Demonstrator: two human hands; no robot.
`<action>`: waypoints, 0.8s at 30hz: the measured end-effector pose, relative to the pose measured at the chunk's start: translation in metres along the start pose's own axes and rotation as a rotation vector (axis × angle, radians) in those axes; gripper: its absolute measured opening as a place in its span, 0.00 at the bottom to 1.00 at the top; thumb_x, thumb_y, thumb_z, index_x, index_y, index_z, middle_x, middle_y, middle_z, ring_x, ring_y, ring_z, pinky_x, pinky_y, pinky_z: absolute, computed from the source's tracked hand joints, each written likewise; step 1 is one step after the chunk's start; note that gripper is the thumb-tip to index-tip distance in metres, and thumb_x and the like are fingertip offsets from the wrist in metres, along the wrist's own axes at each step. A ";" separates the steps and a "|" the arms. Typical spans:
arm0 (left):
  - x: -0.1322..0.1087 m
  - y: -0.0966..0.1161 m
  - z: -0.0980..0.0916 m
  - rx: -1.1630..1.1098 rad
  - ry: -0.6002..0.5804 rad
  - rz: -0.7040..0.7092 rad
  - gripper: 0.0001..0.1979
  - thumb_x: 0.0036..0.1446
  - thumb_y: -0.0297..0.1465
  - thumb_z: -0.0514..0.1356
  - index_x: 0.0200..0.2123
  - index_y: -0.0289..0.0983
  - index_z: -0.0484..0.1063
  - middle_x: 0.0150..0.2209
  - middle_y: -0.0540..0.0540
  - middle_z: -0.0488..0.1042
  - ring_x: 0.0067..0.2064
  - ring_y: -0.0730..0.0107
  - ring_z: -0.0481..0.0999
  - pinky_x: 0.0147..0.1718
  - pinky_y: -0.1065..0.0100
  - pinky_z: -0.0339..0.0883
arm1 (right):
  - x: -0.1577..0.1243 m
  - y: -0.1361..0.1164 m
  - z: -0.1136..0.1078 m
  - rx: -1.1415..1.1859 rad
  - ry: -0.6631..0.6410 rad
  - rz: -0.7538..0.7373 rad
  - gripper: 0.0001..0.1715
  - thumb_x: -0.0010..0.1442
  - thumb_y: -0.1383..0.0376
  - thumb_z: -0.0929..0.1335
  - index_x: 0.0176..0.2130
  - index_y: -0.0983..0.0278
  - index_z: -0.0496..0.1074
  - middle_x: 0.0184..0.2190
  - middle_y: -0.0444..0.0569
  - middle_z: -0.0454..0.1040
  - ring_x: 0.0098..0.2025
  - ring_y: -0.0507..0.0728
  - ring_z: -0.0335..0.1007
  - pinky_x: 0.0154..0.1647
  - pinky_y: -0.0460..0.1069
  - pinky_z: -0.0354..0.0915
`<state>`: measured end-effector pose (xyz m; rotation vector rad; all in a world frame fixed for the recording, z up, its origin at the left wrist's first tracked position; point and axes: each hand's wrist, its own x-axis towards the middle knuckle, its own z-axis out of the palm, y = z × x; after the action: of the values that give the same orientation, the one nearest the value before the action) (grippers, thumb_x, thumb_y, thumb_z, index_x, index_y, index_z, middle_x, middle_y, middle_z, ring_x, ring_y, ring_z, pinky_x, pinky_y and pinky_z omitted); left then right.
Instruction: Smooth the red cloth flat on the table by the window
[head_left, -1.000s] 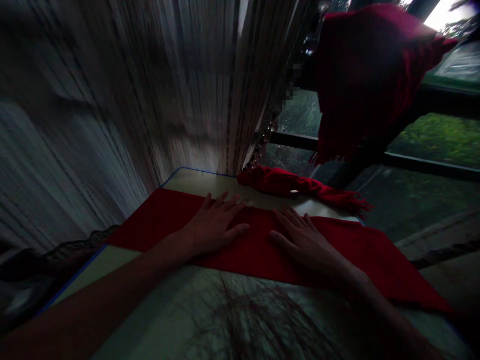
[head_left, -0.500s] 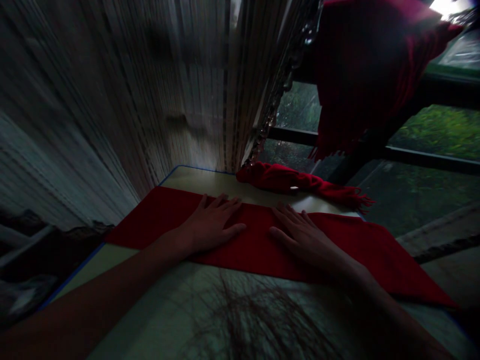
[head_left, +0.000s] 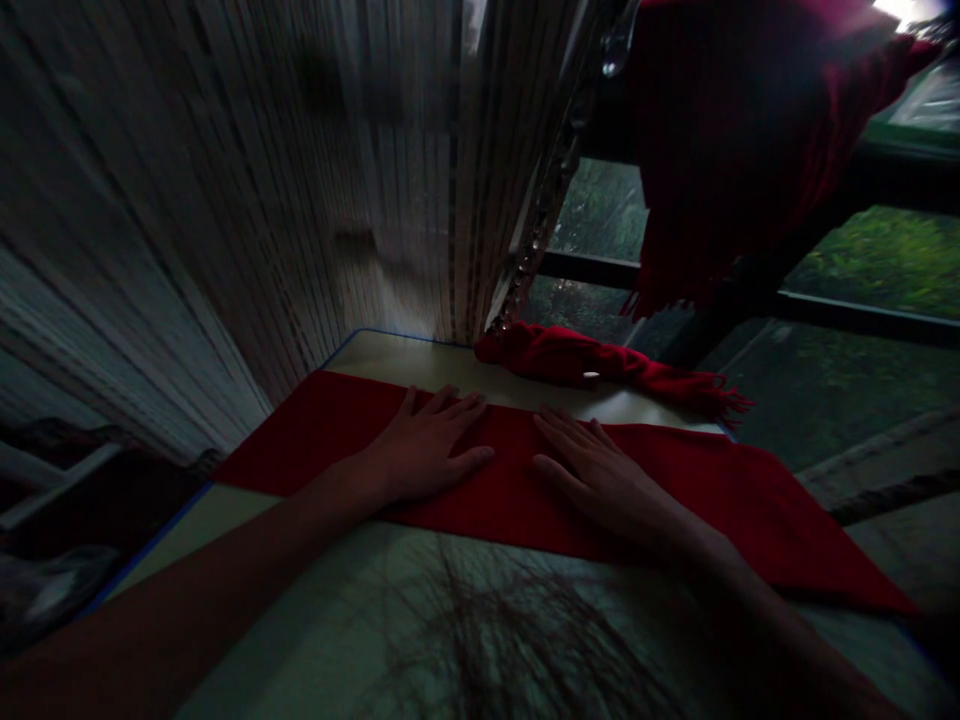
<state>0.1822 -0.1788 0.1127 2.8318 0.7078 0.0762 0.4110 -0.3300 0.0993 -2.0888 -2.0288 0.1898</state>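
A long red cloth (head_left: 502, 480) lies flat across a pale table with a blue edge (head_left: 405, 360). On its left half my left hand (head_left: 424, 450) rests palm down, fingers spread near the far edge of the cloth. My right hand (head_left: 592, 465) lies flat on the cloth just right of the middle, with its fingers stretched out towards the far left. A gap of red cloth shows between the two hands. Neither hand grips anything.
A bunched red scarf with fringes (head_left: 600, 365) lies along the table's far edge. Another fringed red cloth (head_left: 720, 150) hangs before the window (head_left: 877, 260). A pale striped curtain (head_left: 405, 200) hangs behind the table. Dark hair strands cross the bottom of the view.
My right hand has slid slightly to the left on the cloth, and its fingers are closer together. My left hand has stayed in place.
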 end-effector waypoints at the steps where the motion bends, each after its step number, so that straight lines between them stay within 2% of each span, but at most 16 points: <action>1: 0.000 0.000 0.000 0.000 0.000 -0.003 0.38 0.71 0.57 0.45 0.76 0.44 0.46 0.76 0.50 0.44 0.77 0.46 0.40 0.70 0.33 0.32 | 0.000 0.000 0.000 0.002 0.004 0.001 0.45 0.73 0.39 0.53 0.75 0.62 0.52 0.76 0.53 0.49 0.77 0.63 0.39 0.76 0.68 0.36; 7: 0.000 0.003 -0.003 0.016 0.002 -0.013 0.38 0.71 0.56 0.46 0.76 0.44 0.48 0.76 0.48 0.45 0.77 0.47 0.41 0.71 0.35 0.33 | 0.000 0.000 0.000 -0.002 0.010 -0.001 0.44 0.73 0.40 0.53 0.75 0.62 0.53 0.76 0.54 0.50 0.77 0.64 0.40 0.76 0.68 0.37; 12: 0.000 0.006 -0.005 0.023 0.040 -0.012 0.37 0.72 0.55 0.45 0.75 0.44 0.49 0.76 0.47 0.46 0.77 0.50 0.41 0.72 0.40 0.33 | 0.000 0.003 0.003 -0.002 0.031 -0.007 0.42 0.73 0.40 0.53 0.75 0.58 0.53 0.76 0.52 0.50 0.77 0.64 0.39 0.76 0.69 0.38; 24: 0.001 0.005 0.000 0.030 0.025 -0.002 0.37 0.72 0.55 0.44 0.76 0.44 0.47 0.77 0.46 0.42 0.77 0.50 0.41 0.71 0.38 0.35 | 0.000 0.002 0.001 -0.004 0.011 0.015 0.43 0.73 0.40 0.53 0.75 0.59 0.53 0.76 0.51 0.51 0.77 0.63 0.39 0.76 0.67 0.36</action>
<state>0.1858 -0.1825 0.1140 2.8638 0.7227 0.1010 0.4125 -0.3298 0.0977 -2.1033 -2.0095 0.1758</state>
